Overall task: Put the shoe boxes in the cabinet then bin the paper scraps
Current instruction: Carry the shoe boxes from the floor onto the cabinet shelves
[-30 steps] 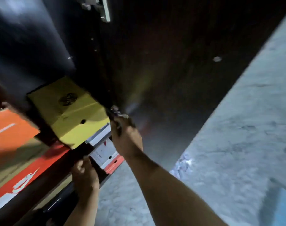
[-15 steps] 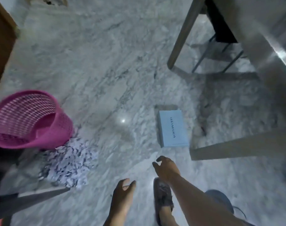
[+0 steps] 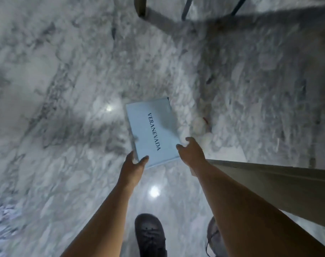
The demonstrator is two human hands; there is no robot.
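Pale blue shoe box [image 3: 152, 131] lies flat on the marble floor [image 3: 65, 89], lid up. Left hand [image 3: 132, 167] and right hand [image 3: 192, 152] spread open at its near corners, gripping nothing yet. Box is likely light, stiff cardboard with a loose lid; best gripped by its long sides.

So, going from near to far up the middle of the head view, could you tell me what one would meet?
Dark shoe → left hand → light blue VERANEVADA shoe box on the marble floor → table leg.
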